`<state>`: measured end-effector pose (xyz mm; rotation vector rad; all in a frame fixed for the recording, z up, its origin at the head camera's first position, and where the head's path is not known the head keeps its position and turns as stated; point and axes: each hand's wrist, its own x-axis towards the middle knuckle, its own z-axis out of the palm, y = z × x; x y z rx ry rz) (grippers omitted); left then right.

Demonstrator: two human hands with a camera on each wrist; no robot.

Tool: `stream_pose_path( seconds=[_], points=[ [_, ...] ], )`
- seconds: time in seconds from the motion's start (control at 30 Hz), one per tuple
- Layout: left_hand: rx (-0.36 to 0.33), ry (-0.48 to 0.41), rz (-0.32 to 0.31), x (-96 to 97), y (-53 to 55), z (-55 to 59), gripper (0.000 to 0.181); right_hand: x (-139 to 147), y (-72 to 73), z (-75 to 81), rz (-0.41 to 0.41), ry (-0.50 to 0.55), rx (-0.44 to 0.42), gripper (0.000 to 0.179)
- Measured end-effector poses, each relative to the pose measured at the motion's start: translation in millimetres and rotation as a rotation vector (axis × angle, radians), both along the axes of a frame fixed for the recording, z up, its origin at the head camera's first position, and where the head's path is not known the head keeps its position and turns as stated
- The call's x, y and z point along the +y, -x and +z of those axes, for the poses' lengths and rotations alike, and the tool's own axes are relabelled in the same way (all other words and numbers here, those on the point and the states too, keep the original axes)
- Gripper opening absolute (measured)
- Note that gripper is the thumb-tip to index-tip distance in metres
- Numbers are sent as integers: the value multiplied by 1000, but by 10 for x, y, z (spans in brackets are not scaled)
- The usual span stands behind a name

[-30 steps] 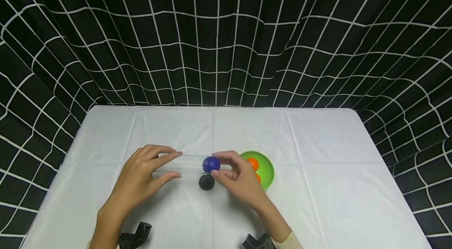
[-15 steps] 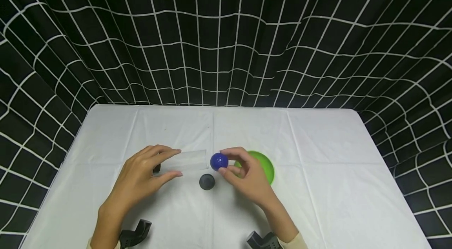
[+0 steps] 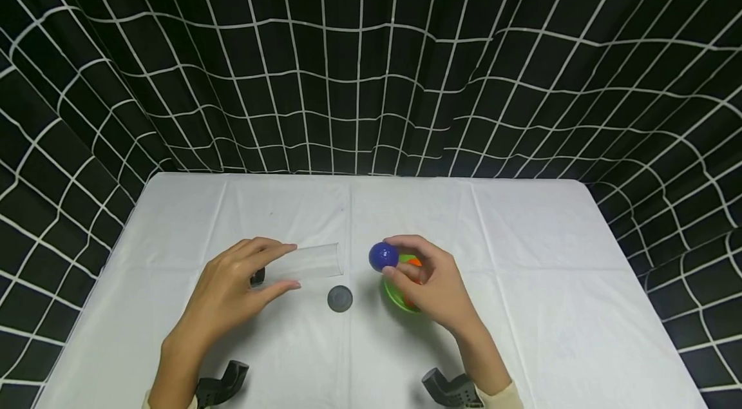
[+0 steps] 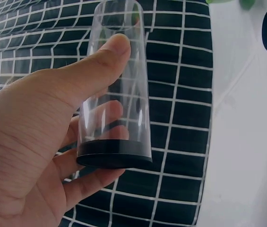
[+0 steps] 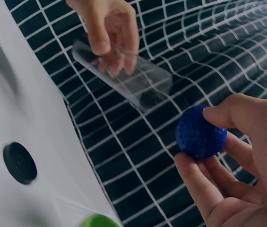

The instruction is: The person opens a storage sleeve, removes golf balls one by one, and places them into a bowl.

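Observation:
My left hand grips a clear plastic tube, thumb on one side and fingers round the other. The tube lies roughly level, its uncapped mouth facing right; a black cap covers the end near my palm. To the right, my right hand pinches a blue ball between thumb and fingertips, a gap away from that mouth. In the right wrist view the ball has a dimpled, shiny surface. The tube looks see-through, with nothing showing inside.
Below the tube's mouth a loose dark round cap lies on the white-covered table. Under my right hand stands a green bowl with orange balls, partly hidden. A black curtain with white grid lines surrounds the table.
My right hand has drawn the blue ball rightward from the tube's mouth to above the bowl's left side. My left hand stays in place, while the tube's mouth end has tilted slightly.

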<state>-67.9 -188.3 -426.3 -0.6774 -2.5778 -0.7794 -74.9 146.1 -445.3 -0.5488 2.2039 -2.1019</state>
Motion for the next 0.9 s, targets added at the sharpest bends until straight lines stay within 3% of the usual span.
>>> stream_pose_path(
  seconds=[0.4, 0.7, 0.9],
  points=[
    [3, 6, 8, 4, -7, 21, 53, 249, 17, 52, -13, -150, 2, 40],
    [1, -3, 3, 9, -16, 26, 54, 269, 51, -5, -56, -407, 90, 39],
    [5, 0, 7, 16, -22, 22, 53, 262, 55, -27, -41, -499, 119, 34]
  ],
)
